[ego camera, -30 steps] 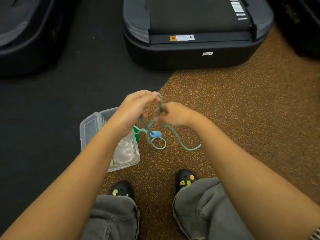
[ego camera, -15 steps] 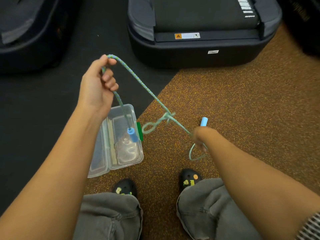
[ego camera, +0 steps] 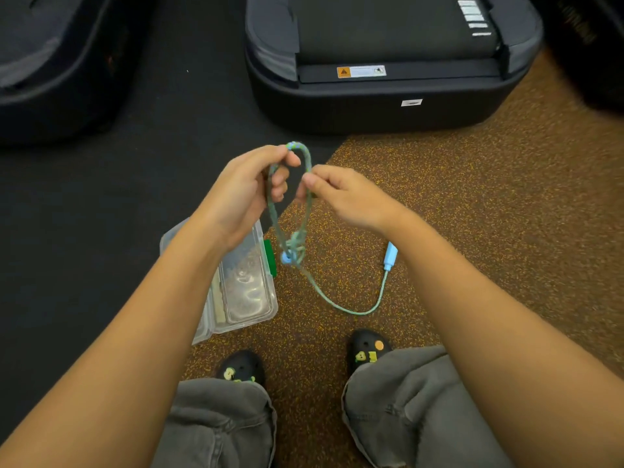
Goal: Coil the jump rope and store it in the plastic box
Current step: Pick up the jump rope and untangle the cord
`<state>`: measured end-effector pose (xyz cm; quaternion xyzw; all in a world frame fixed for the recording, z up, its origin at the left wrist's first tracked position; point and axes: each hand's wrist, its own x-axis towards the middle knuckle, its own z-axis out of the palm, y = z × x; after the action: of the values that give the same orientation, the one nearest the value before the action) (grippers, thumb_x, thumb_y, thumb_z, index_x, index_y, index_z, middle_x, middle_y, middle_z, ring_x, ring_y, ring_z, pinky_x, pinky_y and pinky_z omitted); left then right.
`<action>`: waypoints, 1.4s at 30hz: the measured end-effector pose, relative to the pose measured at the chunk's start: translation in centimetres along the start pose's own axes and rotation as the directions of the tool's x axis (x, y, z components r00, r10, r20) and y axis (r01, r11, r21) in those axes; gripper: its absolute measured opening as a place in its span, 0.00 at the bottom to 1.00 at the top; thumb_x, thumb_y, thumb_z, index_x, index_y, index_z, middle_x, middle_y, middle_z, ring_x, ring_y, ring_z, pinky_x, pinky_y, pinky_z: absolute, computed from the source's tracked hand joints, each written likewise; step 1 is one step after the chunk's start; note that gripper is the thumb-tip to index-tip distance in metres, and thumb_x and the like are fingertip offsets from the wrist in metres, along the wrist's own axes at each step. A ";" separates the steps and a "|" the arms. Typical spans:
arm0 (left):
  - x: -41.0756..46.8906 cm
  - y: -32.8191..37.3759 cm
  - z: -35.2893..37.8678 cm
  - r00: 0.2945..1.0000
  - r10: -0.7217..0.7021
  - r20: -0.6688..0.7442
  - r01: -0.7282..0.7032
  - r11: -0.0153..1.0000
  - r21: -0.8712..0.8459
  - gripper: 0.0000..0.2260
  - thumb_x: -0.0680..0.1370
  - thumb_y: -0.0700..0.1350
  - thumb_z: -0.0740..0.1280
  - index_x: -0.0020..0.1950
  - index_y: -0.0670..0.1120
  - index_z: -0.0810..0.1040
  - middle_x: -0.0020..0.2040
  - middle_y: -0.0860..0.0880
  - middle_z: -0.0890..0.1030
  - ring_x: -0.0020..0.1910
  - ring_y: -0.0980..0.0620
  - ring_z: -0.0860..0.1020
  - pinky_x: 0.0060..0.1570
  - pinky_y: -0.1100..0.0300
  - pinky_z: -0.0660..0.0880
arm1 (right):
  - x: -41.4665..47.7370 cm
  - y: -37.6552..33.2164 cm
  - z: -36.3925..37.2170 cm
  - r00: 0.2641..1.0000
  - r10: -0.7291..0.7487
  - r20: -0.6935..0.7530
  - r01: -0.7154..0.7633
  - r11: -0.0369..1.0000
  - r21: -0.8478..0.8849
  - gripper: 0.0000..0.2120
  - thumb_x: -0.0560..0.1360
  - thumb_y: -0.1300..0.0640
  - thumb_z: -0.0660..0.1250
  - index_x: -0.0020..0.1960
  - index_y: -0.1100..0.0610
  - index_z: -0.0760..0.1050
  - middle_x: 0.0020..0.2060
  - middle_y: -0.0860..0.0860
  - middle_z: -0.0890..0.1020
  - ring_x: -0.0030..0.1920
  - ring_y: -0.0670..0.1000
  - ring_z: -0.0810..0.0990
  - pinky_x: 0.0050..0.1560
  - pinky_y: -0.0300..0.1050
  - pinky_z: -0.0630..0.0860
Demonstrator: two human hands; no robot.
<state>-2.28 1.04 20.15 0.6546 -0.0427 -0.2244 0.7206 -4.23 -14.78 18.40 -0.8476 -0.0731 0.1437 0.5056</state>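
Treadmill (ego camera: 388, 106) sits well past the fingers, nothing blocking. Box (ego camera: 251, 300) lies open on the floor below the left hand (ego camera: 241, 194), can't tell what's inside. Left fingers curl round the rope (ego camera: 308, 211) loop's top, right hand (ego camera: 349, 197) pinches it just beside. The knot dangles beside the box.
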 end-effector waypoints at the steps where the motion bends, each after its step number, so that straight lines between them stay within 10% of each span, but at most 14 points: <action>1: 0.0 0.1 0.0 1.000 -0.018 0.001 0.018 0.999 0.039 0.12 0.79 0.43 0.56 0.41 0.46 0.77 0.29 0.53 0.70 0.29 0.56 0.68 0.34 0.64 0.68 | -0.1 0.1 -0.3 1.000 -0.012 -0.022 0.013 0.999 0.047 0.13 0.80 0.55 0.55 0.45 0.58 0.76 0.33 0.50 0.78 0.36 0.44 0.78 0.45 0.41 0.75; 7: -0.3 -0.1 0.6 0.999 -0.034 -0.015 0.037 0.889 0.456 0.24 0.76 0.50 0.65 0.70 0.53 0.62 0.52 0.53 0.79 0.54 0.56 0.77 0.58 0.57 0.71 | -0.7 -0.7 -2.2 0.996 -0.078 -0.052 0.076 0.996 -0.039 0.12 0.79 0.51 0.57 0.42 0.54 0.76 0.26 0.45 0.66 0.26 0.41 0.64 0.31 0.36 0.64; 14: -0.5 -0.4 1.8 0.999 0.012 0.037 -0.035 0.685 0.728 0.19 0.75 0.60 0.61 0.41 0.45 0.77 0.37 0.44 0.77 0.36 0.52 0.72 0.42 0.49 0.73 | -0.9 0.4 -2.4 0.991 0.042 0.130 -0.027 0.993 -0.119 0.13 0.78 0.49 0.59 0.37 0.49 0.75 0.22 0.41 0.70 0.26 0.41 0.65 0.33 0.40 0.64; 17: -0.4 -0.4 1.4 0.996 0.074 -0.047 -0.025 0.754 0.656 0.17 0.76 0.57 0.61 0.37 0.45 0.76 0.32 0.49 0.73 0.33 0.54 0.70 0.39 0.55 0.69 | -1.2 1.3 -3.3 0.980 0.121 0.155 -0.107 0.990 -0.093 0.15 0.78 0.45 0.57 0.38 0.51 0.75 0.28 0.45 0.69 0.33 0.47 0.68 0.40 0.45 0.68; 24: 0.4 -3.1 1.4 0.887 0.313 -0.340 0.074 0.630 0.773 0.06 0.75 0.45 0.65 0.50 0.46 0.72 0.52 0.46 0.69 0.52 0.47 0.73 0.57 0.52 0.70 | -1.2 1.5 -4.0 0.973 0.163 0.162 -0.203 0.939 0.277 0.14 0.81 0.53 0.54 0.41 0.56 0.73 0.28 0.48 0.66 0.28 0.46 0.67 0.40 0.43 0.75; 30: -0.3 -6.3 5.2 0.979 -0.102 0.176 -0.064 0.667 0.742 0.18 0.72 0.53 0.69 0.58 0.48 0.72 0.50 0.51 0.76 0.47 0.54 0.75 0.48 0.59 0.72 | -0.8 0.5 -3.2 0.968 0.183 0.173 -0.251 0.749 0.613 0.11 0.81 0.55 0.53 0.47 0.57 0.72 0.29 0.49 0.66 0.27 0.45 0.66 0.32 0.39 0.74; 34: -0.3 -6.8 5.7 0.991 -0.035 0.128 -0.069 0.687 0.723 0.05 0.75 0.48 0.67 0.39 0.50 0.76 0.34 0.53 0.79 0.36 0.54 0.78 0.38 0.60 0.72 | -0.4 0.6 -3.3 0.958 0.262 0.119 -0.270 0.672 0.690 0.09 0.81 0.59 0.54 0.49 0.58 0.72 0.30 0.50 0.68 0.27 0.45 0.67 0.30 0.39 0.76; 38: 0.2 -6.2 3.8 0.989 -0.095 0.116 -0.013 0.717 0.697 0.09 0.78 0.45 0.63 0.41 0.45 0.81 0.35 0.53 0.82 0.37 0.54 0.79 0.39 0.63 0.73 | 0.0 1.7 -4.4 0.890 0.451 -0.073 -0.281 0.667 0.690 0.10 0.80 0.62 0.53 0.45 0.57 0.70 0.29 0.50 0.64 0.25 0.44 0.61 0.23 0.34 0.61; 42: 0.7 -6.2 1.0 0.980 -0.199 -0.022 0.146 0.635 0.759 0.13 0.79 0.46 0.60 0.45 0.42 0.81 0.32 0.51 0.80 0.28 0.61 0.74 0.35 0.62 0.70 | -0.1 4.1 -5.6 0.756 0.585 -0.294 -0.485 0.802 0.349 0.13 0.79 0.64 0.52 0.52 0.59 0.75 0.33 0.49 0.68 0.25 0.46 0.60 0.23 0.39 0.59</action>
<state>-3.71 -0.42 14.17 0.8886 -0.0922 -0.2747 0.3555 -2.65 -21.46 17.29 -0.7725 0.2944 0.1208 0.5496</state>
